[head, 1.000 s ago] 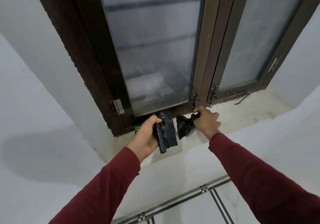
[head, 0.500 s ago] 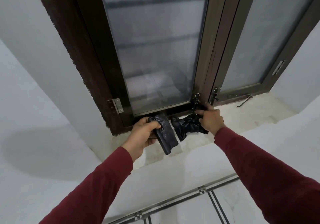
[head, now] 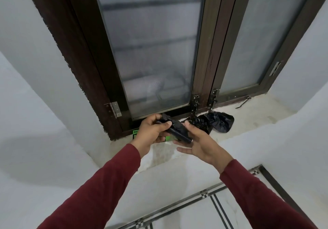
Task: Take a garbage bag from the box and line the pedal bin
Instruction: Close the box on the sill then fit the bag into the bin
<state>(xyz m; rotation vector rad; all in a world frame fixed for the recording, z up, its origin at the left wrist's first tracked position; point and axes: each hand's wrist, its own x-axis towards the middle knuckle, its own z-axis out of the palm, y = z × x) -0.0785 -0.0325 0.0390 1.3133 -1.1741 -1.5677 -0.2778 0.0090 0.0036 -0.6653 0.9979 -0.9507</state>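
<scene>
My left hand [head: 152, 131] is closed around a folded black garbage bag [head: 177, 130], held just above the window sill. My right hand [head: 198, 142] is open under the bag's lower end, fingers spread and touching it. A second, crumpled black garbage bag [head: 215, 122] lies loose on the sill to the right, against the window frame. A green-labelled box [head: 135, 133] peeks out from behind my left hand, mostly hidden. The pedal bin is not in view.
The stone window sill [head: 257, 115] runs beneath a dark wooden window frame [head: 209, 69] with frosted panes. A metal latch hook [head: 243, 102] rests on the sill at right. White walls flank the recess; tiled floor [head: 195, 214] shows below.
My right hand let go of the crumpled bag, which now lies on the sill, and moved left under the folded bag. My left hand kept its hold.
</scene>
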